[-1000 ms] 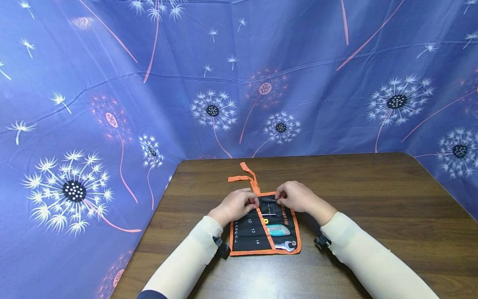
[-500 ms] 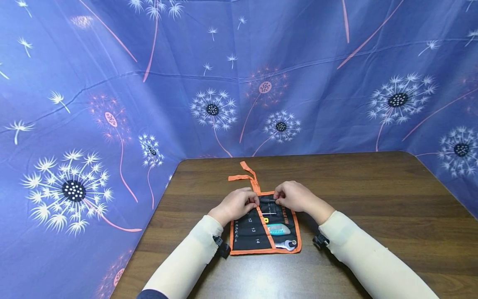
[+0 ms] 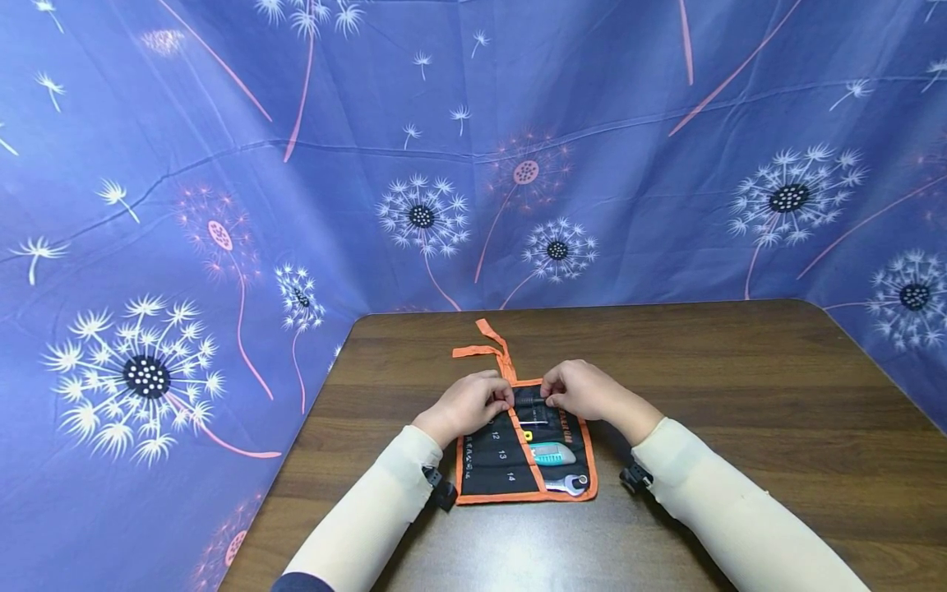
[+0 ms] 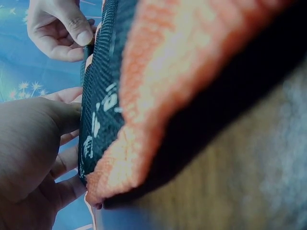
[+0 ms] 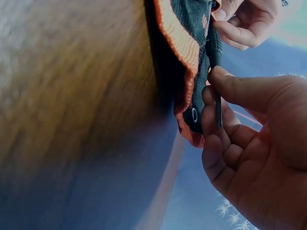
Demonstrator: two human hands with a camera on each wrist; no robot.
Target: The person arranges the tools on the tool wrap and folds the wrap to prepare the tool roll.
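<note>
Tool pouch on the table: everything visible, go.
Tool pouch: black, fabric-looking, trimmed orange, with orange straps at its far edge. It lies open on the brown table, its slanted pocket printed 12, 13, 14 and holding a wrench and a teal-grey cutter. The left hand pinches the pocket's edge; the right hand holds a black tool at its far end.

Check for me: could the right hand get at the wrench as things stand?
Probably yes, but the right hand would first need to release the black tool it pinches. Otherwise the way looks free: the wrench pokes out past the orange band, uncovered by either hand.
</note>
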